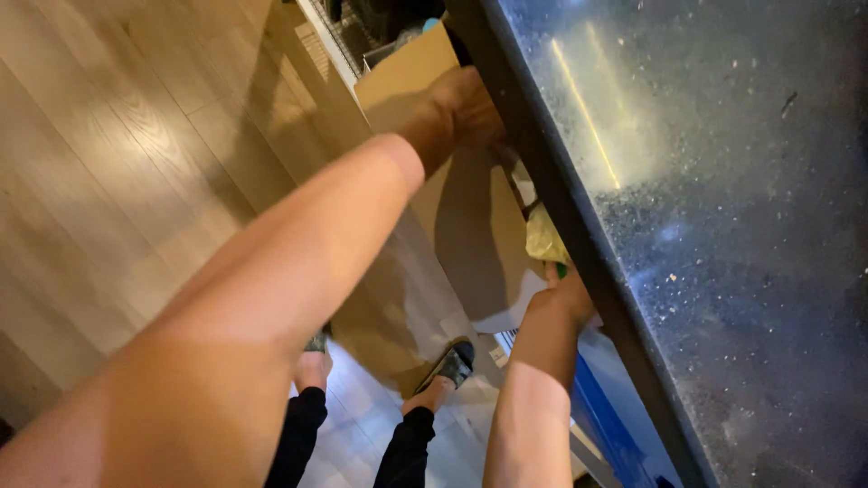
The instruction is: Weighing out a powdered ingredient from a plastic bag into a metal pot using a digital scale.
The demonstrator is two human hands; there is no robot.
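Head view looks down on a tall brown paper bag (470,226), plain, matte and flat-sided, standing on the pale wood-plank floor (117,163) against the edge of the dark, glossy, speckled desk (723,226). Left hand (461,113) grips the bag's upper rim, fingers curled over it. Right hand (568,294) reaches under the desk edge beside yellow crumpled plastic (544,237); its fingers are hidden, state unclear.

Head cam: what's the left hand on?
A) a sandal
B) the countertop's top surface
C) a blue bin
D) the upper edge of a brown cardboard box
D: the left hand grips the upper edge of the brown cardboard box that stands beside the dark speckled countertop.
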